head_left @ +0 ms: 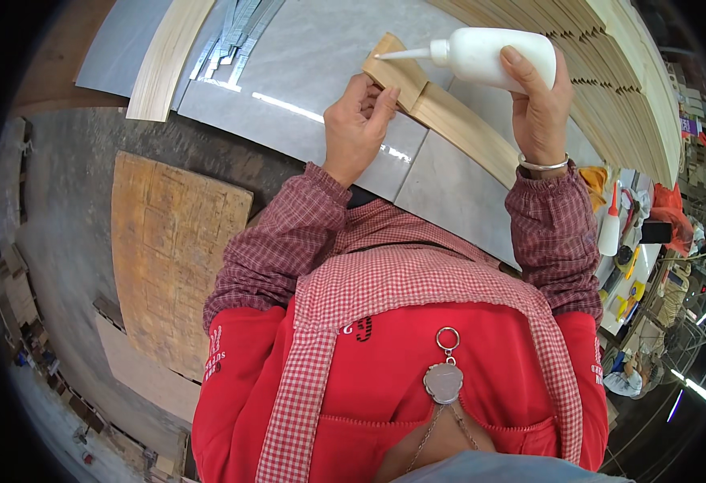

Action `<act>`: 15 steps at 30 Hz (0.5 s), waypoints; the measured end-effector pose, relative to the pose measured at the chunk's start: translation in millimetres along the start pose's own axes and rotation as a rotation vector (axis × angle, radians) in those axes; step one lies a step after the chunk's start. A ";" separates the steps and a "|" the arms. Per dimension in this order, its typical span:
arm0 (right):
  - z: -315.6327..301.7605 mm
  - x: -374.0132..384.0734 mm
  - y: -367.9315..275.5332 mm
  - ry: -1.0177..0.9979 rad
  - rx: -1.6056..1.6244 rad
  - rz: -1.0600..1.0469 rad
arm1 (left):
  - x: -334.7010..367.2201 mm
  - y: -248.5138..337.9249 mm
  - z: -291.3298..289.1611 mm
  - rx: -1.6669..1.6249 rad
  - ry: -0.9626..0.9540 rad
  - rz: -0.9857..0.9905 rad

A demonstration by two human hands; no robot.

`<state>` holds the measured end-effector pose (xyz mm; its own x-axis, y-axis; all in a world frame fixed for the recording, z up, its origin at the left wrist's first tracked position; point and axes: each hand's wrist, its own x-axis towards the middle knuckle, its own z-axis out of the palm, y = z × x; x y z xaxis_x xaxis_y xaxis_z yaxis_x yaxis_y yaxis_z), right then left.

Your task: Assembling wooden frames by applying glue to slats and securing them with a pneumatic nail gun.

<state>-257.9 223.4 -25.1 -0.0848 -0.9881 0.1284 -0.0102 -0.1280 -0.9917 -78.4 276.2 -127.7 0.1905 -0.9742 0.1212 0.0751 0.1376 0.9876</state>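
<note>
My right hand [542, 113] is wrapped round a white squeeze bottle [482, 58], tipped on its side. Its long thin nozzle [405, 55] points left, with the tip at the far left end of a short wooden block [397, 76]. Whether the tip touches the wood, or anything comes out, I cannot tell. My left hand [356, 127] pinches the block's near left edge, its fingertips partly hidden. A longer wooden strip [467, 133] runs from the block toward the lower right, passing beside my right wrist.
Grey tiled worktop [305, 56] lies beneath the work. Stacked wooden strips [611, 72] fill the far right. At far left are metal strips [236, 40] and a pale board [168, 60]. A red-tipped bottle [611, 225] stands right. A plywood sheet [172, 258] is lower left.
</note>
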 end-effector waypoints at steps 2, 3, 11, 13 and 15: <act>0.2 -3.5 -0.5 -0.033 -0.019 -0.015 | -0.1 0.6 -1.6 0.018 -0.030 -0.016; 0.4 -4.9 -0.9 -0.049 -0.028 -0.023 | -0.1 0.7 -1.9 0.027 -0.046 -0.023; 5.9 -6.1 -10.9 -0.066 -0.168 -0.105 | 0.1 -1.2 -0.2 0.044 -0.019 0.011; 5.8 -5.3 -11.7 -0.061 -0.206 -0.138 | 0.0 -1.9 1.2 0.020 0.011 0.025; 5.0 -4.2 -11.2 -0.055 -0.210 -0.145 | 0.0 -2.7 1.8 0.022 0.014 0.028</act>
<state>-252.4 228.5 -14.5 -0.0135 -0.9646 0.2632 -0.2252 -0.2535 -0.9408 -80.4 275.6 -130.2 0.2057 -0.9674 0.1479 0.0480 0.1609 0.9858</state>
